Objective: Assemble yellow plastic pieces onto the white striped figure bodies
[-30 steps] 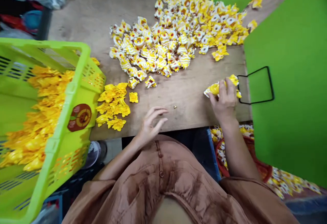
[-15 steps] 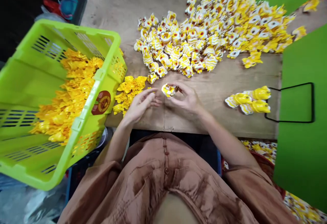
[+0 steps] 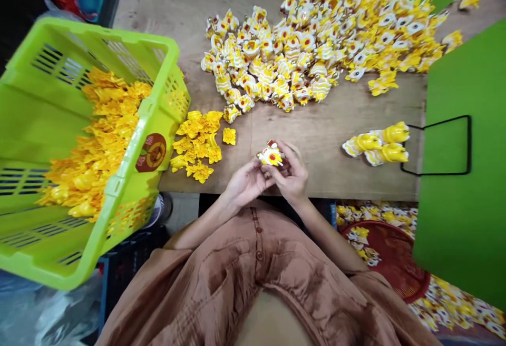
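A small white-and-yellow plastic figure part (image 3: 271, 156) with a red spot and a brown end is held above the table near its front edge. My right hand (image 3: 292, 173) pinches it from the right between thumb and fingers. From the left, my left hand (image 3: 248, 184) meets it with curled fingers, the thumb at its left end; how firmly it grips is hard to see. Left of my hands lie loose yellow petal-shaped parts (image 3: 200, 143), with a single yellow part (image 3: 229, 136) apart from them. Assembled yellow-and-white pieces (image 3: 377, 143) rest together on the right.
A large heap of white-and-yellow parts (image 3: 276, 61) spreads over the back of the wooden table (image 3: 158, 1). A lime-green basket (image 3: 147, 119) of yellow parts stands left. Green panels with a black wire handle (image 3: 469, 146) border the right; a red basket (image 3: 395, 262) sits below.
Both hands have come together nearer my body, and the figure part has turned. My left hand has moved right, away from the yellow parts. The view has shifted slightly.
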